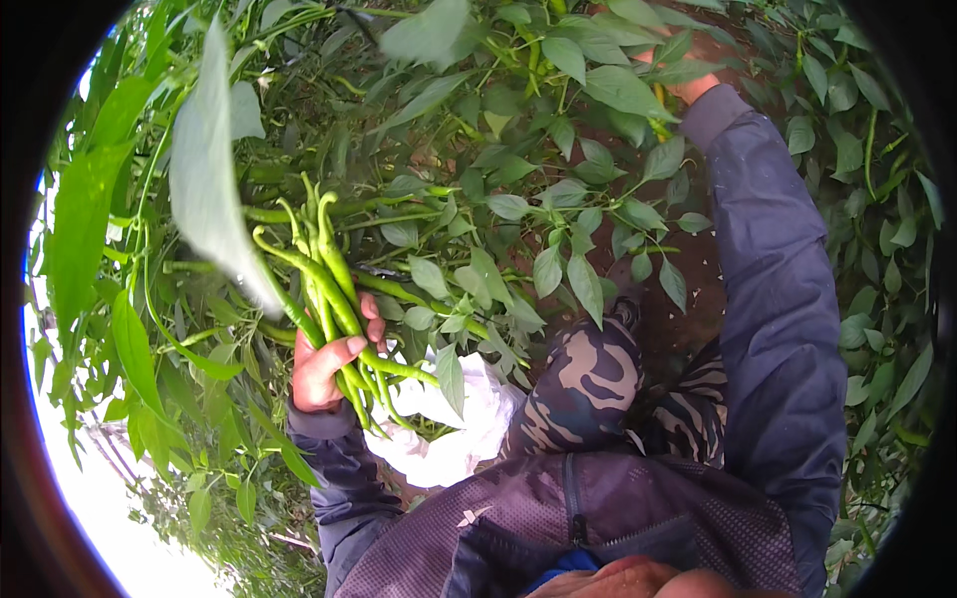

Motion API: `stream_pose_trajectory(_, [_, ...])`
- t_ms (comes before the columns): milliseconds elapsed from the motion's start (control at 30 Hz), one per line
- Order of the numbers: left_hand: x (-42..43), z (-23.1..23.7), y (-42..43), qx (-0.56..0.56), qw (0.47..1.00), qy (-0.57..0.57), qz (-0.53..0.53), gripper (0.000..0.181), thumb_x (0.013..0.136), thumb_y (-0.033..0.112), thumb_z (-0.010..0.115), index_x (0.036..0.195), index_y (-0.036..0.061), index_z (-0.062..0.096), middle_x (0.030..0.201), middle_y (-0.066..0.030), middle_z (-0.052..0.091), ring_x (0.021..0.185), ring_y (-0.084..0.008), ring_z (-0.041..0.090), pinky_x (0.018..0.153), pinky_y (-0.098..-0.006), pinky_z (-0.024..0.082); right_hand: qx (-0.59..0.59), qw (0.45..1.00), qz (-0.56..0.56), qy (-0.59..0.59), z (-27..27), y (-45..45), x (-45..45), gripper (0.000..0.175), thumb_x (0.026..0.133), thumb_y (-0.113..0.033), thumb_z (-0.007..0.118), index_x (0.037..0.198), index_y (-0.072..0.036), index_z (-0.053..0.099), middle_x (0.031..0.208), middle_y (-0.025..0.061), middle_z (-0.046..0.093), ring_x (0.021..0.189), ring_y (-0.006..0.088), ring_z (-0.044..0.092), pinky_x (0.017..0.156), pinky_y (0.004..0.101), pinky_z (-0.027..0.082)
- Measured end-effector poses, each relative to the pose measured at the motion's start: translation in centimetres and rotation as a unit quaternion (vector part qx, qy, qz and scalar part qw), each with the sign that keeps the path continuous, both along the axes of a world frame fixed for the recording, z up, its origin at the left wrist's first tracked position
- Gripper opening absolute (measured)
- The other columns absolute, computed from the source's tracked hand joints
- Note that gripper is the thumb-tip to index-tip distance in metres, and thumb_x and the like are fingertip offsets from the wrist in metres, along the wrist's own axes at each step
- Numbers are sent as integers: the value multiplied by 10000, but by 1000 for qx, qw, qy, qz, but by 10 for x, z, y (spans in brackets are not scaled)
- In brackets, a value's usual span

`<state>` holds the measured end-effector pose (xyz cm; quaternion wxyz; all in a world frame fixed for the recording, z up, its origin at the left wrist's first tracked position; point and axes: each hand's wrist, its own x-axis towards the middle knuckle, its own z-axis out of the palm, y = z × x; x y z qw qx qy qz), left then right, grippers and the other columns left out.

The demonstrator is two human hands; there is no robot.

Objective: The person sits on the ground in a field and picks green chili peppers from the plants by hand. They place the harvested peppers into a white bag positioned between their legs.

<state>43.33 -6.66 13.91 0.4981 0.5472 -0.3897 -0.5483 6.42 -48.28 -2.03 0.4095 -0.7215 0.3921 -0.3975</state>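
Observation:
My left hand (323,368) is closed around a bunch of long green chili peppers (333,288), their curled stems pointing up and their tips hanging down to the right. Just below and right of it, a white plastic bag (467,441) stands with its mouth spread and more green peppers inside. At the upper right my right hand (691,81) reaches in among pepper plant leaves (624,90). Leaves cover its fingers, so what it touches cannot be seen. An orange-yellow pepper (659,108) hangs right beside that hand.
Dense pepper plants (583,276) with thin branches surround me. A large blurred leaf (205,164) hangs close to the camera at the left. Green peppers (870,153) hang on plants at the right. Brown soil (684,321) shows between the plants, above my camouflage-trousered knees (591,374).

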Motion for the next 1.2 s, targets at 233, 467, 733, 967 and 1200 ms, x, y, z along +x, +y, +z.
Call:
stream_pose_trajectory(233, [-2, 3, -1, -5, 1000, 8, -11, 660, 773, 37, 683, 1392, -7, 457, 1143, -155, 593, 920, -239, 611, 769, -367, 574, -5, 999, -26, 19, 1, -5, -3, 446, 979, -180, 691, 1389, -26, 606, 1270, 138, 696, 1124, 194, 663, 979, 332, 513])
stream_pose_trajectory(467, [-3, 7, 0, 9, 1000, -6, -26, 482, 791, 59, 666, 1249, -42, 558, 1102, -127, 596, 928, -206, 610, 820, -339, 558, -12, 998, -45, 39, 4, -8, -10, 468, 978, -173, 694, 1409, -26, 588, 1288, 141, 688, 1138, 198, 659, 989, 334, 509])
stream_pose_trajectory(733, [-6, 8, 1, -1, 999, 10, -41, 485, 821, 45, 683, 1284, -10, 551, 1149, -115, 614, 953, -202, 619, 813, -344, 559, -31, 995, -88, 43, 7, -16, -9, 494, 977, -166, 697, 1432, -25, 568, 1310, 145, 679, 1155, 204, 656, 1000, 337, 504])
stream_pose_trajectory(967, [-5, 8, 6, 4, 999, 14, -36, 421, 829, 32, 691, 1237, -19, 598, 1142, -109, 630, 965, -207, 628, 821, -354, 561, 27, 996, -78, 11, 10, 25, -62, 518, 976, -160, 700, 1452, -24, 550, 1329, 148, 672, 1170, 208, 652, 1010, 339, 500])
stream_pose_trajectory(1200, [-5, 5, 7, -1, 999, -16, -32, 638, 809, 34, 647, 1409, -21, 438, 1192, -176, 563, 963, -239, 585, 768, -345, 568, 41, 996, -50, 66, -15, 135, -117, 517, 984, -182, 716, 1432, 15, 549, 1231, 98, 729, 1119, 145, 656, 977, 311, 504])
